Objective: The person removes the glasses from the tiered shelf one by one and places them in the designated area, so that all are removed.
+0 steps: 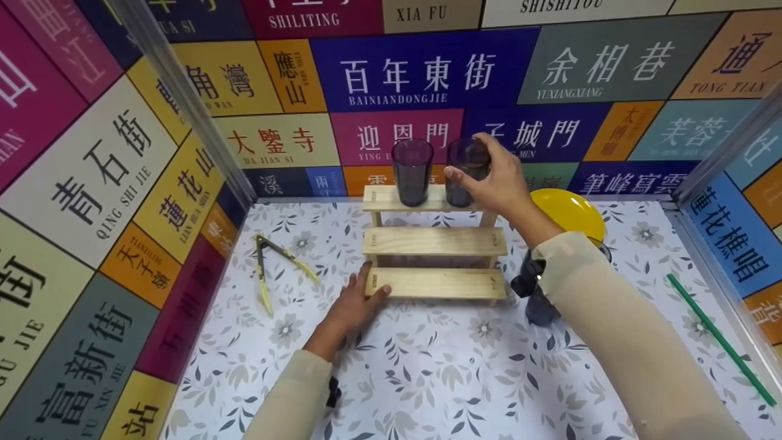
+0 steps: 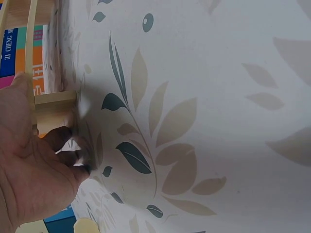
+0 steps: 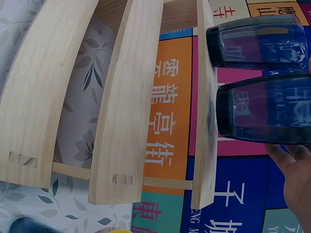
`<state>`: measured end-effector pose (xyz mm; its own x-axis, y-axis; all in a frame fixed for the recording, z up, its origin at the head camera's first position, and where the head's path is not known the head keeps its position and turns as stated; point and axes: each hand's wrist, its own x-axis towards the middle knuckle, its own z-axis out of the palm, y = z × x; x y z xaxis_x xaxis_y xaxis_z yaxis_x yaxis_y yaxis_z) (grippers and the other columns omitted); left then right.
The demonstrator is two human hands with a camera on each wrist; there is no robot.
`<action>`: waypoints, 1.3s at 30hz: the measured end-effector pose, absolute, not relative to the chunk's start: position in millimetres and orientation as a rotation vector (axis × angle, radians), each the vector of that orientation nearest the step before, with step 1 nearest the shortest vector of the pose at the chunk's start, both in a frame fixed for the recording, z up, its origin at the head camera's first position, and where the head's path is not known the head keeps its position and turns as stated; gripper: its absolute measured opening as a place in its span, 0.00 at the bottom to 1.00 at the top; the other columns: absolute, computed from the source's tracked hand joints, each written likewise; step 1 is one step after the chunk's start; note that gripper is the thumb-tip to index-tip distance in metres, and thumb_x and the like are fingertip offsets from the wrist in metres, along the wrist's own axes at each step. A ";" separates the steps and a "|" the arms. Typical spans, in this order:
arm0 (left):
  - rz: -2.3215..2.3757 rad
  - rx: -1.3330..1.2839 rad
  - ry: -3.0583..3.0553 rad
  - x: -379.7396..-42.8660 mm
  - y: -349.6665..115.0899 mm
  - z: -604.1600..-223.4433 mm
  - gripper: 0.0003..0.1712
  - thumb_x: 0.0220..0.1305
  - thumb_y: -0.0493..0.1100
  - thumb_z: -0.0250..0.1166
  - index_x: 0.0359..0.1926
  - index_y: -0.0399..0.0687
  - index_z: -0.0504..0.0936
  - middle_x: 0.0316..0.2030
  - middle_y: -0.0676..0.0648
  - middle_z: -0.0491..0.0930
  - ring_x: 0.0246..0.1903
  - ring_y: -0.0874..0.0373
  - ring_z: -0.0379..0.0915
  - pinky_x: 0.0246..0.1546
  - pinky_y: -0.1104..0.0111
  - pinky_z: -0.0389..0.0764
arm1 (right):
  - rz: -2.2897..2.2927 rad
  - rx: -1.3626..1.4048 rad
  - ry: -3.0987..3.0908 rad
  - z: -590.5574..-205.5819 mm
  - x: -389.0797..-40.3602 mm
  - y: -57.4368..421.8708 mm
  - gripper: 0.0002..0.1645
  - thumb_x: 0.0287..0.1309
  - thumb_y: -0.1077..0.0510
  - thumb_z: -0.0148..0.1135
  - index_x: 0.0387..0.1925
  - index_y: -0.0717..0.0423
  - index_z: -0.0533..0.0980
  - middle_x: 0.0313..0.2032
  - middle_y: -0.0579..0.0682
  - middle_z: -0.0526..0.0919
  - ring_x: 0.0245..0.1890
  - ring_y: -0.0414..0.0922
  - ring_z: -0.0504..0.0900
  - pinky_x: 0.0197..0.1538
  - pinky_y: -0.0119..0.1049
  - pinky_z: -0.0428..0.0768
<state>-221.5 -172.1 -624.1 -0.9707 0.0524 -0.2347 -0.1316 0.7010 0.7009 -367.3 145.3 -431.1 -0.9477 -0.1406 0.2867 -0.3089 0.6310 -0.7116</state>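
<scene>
A three-tier wooden step rack [image 1: 435, 241] stands on the patterned cloth. On its top step a dark tinted glass [image 1: 412, 174] stands upright toward the left. Beside it, a second dark glass [image 1: 459, 183] is in my right hand [image 1: 504, 183], thumb on one side and fingers round the other. In the right wrist view this glass [image 3: 262, 109] has its base at the top board, close to the first glass [image 3: 260, 43]. My left hand [image 1: 357, 305] grips the left end of the bottom step, thumb on the board; in the left wrist view its fingers [image 2: 68, 158] bend beside the rack's end.
Right of the rack, more dark glassware [image 1: 540, 305] sits partly hidden under my right forearm. A yellow plate [image 1: 571, 211] is behind it. Yellow-and-black tongs [image 1: 266, 269] lie at left, a green stick [image 1: 721, 339] at far right. Lettered panels [image 1: 421, 67] wall the table.
</scene>
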 end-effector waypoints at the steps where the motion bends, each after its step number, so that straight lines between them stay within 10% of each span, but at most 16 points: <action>1: 1.133 -0.070 2.669 -221.7 -171.9 -625.0 0.54 0.79 0.77 0.53 0.92 0.61 0.45 0.87 0.27 0.48 0.83 0.19 0.49 0.80 0.29 0.59 | 1.210 0.366 -2.649 -430.8 -366.4 146.6 0.61 0.60 0.24 0.77 0.83 0.48 0.66 0.72 0.59 0.80 0.72 0.58 0.78 0.79 0.59 0.74; 39: 1.120 -0.105 2.632 -222.6 -172.2 -626.6 0.54 0.79 0.78 0.53 0.92 0.67 0.43 0.89 0.32 0.43 0.86 0.23 0.44 0.83 0.31 0.54 | 1.189 0.405 -2.512 -440.0 -333.4 213.5 0.54 0.60 0.36 0.84 0.79 0.50 0.72 0.63 0.59 0.86 0.63 0.58 0.84 0.69 0.60 0.81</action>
<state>-222.6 -172.2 -626.6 -0.9584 0.0420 -0.2822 -0.1742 0.6972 0.6954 -333.4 213.5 -440.0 -0.9046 -0.1126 0.4111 -0.3892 0.6111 -0.6892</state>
